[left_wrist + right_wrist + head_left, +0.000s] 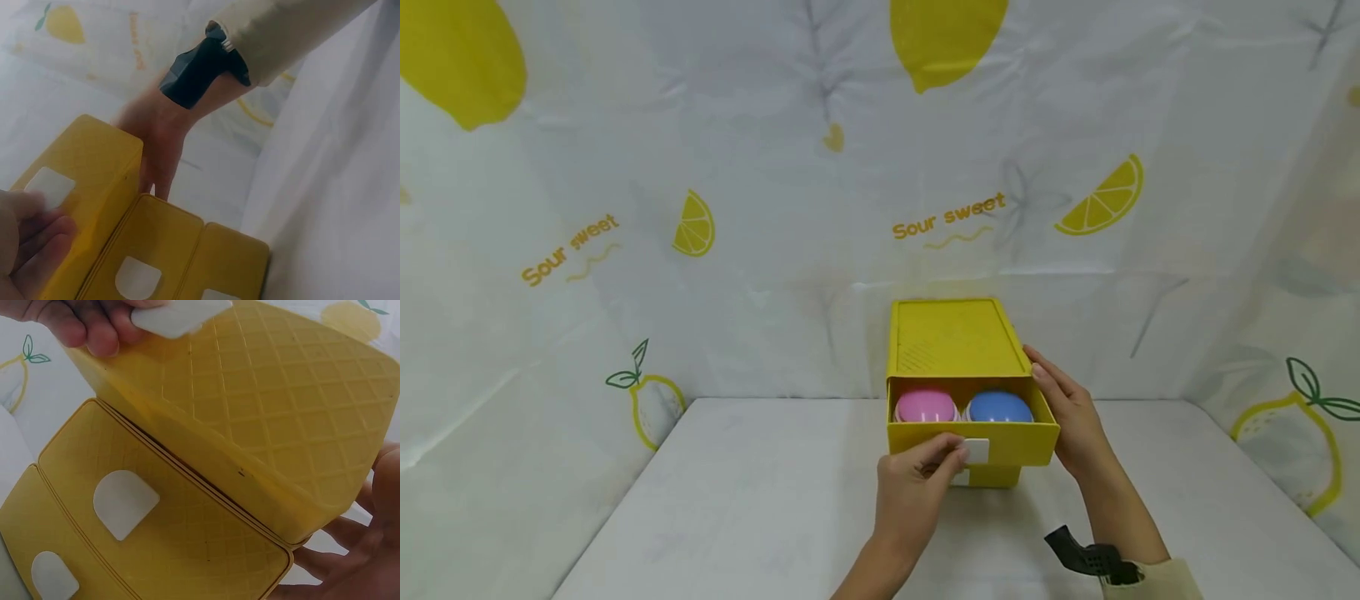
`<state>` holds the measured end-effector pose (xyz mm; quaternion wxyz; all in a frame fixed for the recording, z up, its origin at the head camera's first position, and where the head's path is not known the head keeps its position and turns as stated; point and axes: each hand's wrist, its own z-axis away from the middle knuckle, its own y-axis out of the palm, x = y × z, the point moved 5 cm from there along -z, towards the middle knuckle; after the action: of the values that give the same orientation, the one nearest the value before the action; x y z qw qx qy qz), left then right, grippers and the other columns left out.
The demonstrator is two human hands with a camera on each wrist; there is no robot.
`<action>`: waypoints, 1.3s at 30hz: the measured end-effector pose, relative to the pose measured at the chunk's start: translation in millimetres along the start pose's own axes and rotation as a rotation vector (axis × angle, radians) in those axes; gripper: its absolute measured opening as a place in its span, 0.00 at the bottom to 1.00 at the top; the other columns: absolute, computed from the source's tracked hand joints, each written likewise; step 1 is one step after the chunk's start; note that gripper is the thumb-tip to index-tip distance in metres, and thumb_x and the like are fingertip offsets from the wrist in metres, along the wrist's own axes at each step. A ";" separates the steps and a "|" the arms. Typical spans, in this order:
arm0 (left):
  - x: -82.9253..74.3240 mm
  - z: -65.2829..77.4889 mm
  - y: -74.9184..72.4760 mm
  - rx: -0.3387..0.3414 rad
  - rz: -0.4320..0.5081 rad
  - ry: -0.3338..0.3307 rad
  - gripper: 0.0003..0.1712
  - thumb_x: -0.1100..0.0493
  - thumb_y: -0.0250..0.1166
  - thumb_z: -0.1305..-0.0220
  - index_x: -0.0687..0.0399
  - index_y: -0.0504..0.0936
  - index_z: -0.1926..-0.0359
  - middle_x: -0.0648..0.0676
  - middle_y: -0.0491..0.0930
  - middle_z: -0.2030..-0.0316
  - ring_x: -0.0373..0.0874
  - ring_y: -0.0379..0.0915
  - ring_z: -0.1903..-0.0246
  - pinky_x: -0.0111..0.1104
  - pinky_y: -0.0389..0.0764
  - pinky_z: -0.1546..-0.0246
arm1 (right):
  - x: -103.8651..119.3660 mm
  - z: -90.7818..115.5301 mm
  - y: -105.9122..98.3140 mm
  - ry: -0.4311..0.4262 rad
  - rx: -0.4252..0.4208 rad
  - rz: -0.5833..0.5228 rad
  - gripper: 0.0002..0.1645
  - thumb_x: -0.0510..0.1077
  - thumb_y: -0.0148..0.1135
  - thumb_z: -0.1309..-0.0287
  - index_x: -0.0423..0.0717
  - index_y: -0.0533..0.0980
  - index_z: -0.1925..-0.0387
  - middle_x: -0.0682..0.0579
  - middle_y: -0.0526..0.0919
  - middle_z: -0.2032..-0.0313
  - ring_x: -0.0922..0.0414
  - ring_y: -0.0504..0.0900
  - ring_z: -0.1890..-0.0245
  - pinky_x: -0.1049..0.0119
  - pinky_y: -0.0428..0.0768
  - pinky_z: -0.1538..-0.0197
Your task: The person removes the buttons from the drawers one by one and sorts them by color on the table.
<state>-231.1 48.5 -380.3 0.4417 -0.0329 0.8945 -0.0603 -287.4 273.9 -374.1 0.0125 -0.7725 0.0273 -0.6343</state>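
A yellow mini drawer cabinet stands on the table with its top drawer pulled out toward me. Inside that drawer sit a pink round-topped item and a blue one, side by side; their lower parts are hidden by the drawer front. My left hand pinches the drawer's white tab between thumb and fingers. Against the cabinet's right side rests my right hand, its fingers extended and spread in the right wrist view. Two lower drawers with white tabs are closed.
The cabinet stands on a white tabletop, near its back edge. Behind it hangs a white sheet with lemon prints, which also runs along both sides. A black strap device sits on my right wrist beside a beige sleeve.
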 end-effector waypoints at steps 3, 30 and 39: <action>-3.5 4.0 -1.3 0.023 -0.013 0.033 0.05 0.57 0.70 0.36 0.50 0.90 0.62 0.50 0.90 0.68 0.37 0.86 0.72 0.26 0.86 0.68 | 0.7 0.5 -0.3 0.011 -0.013 -0.001 0.38 0.65 0.45 0.26 0.63 0.53 0.21 0.50 0.49 0.19 0.42 0.51 0.20 0.85 0.76 0.46; -29.6 28.7 -15.2 0.121 -0.111 0.271 0.05 0.63 0.70 0.36 0.54 0.89 0.59 0.51 0.90 0.68 0.31 0.83 0.72 0.17 0.81 0.71 | -2.3 1.9 -1.4 0.010 -0.032 0.116 0.38 0.69 0.41 0.27 0.66 0.53 0.21 0.47 0.56 0.21 0.77 0.73 0.44 0.82 0.78 0.47; -51.7 14.3 -34.9 0.177 -0.111 0.274 0.04 0.64 0.71 0.37 0.57 0.89 0.61 0.52 0.90 0.67 0.34 0.86 0.70 0.21 0.84 0.68 | -1.7 1.5 -2.4 0.011 -0.038 0.139 0.38 0.70 0.40 0.27 0.67 0.53 0.21 0.48 0.56 0.21 0.71 0.70 0.37 0.83 0.77 0.47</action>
<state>-188.1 18.6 -343.5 0.3128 -0.0347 0.9344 -0.1668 -286.2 276.4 -375.8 0.0417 -0.7654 0.0931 -0.6355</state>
